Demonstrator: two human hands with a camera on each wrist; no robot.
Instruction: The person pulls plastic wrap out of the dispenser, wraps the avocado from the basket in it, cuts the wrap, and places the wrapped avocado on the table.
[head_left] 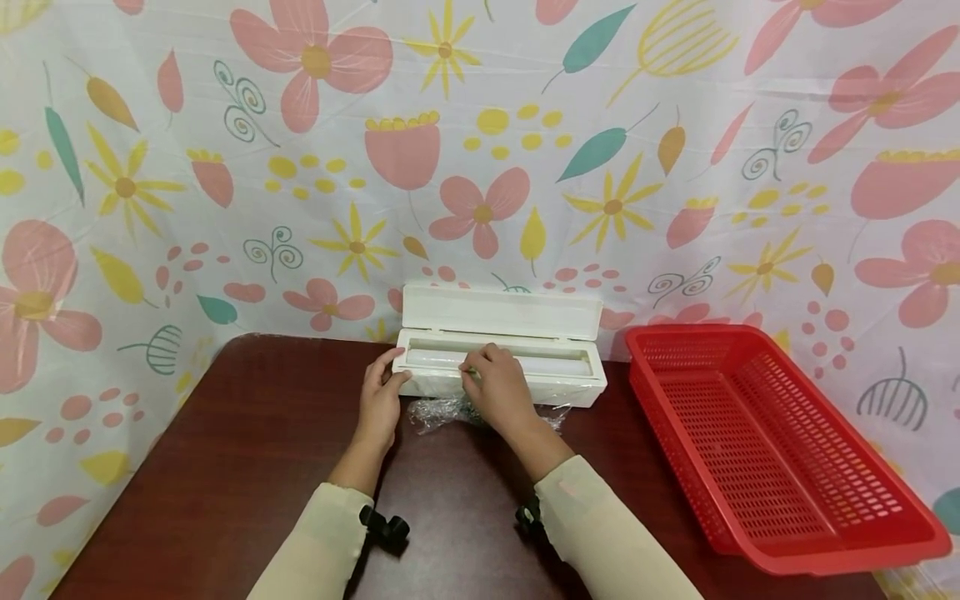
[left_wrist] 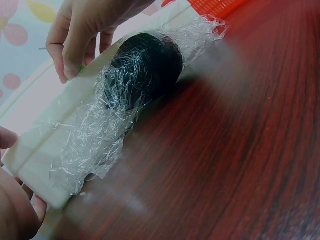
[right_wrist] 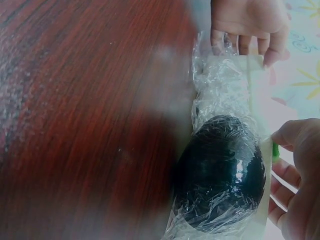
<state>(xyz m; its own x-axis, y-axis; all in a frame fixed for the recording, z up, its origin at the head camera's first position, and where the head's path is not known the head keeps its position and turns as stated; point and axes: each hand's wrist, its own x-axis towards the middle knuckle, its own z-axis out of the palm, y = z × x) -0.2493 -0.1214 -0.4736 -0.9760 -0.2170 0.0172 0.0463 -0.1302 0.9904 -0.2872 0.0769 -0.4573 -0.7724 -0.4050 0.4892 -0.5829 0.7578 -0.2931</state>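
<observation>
A white cling-film dispenser box [head_left: 517, 367] lies open on the dark wooden table [head_left: 247, 467], its lid standing up behind it. My left hand [head_left: 392, 375] grips the box's left end, thumb on the front wall. On the front rim my right hand [head_left: 476, 372] has its fingers curled, pinching a small green piece [right_wrist: 275, 150]. A dark round object wrapped in clear film [left_wrist: 142, 70] sits on the table against the box's front wall [left_wrist: 40, 150]. In the right wrist view the wrapped object [right_wrist: 222, 172] lies between the left hand [right_wrist: 247, 30] and the right hand [right_wrist: 295, 190].
A red perforated plastic basket [head_left: 757, 450] stands at the table's right side, reaching past its edge. A flower-patterned sheet [head_left: 480, 167] hangs close behind the box. Bare wood stretches in front of and to the left of the hands.
</observation>
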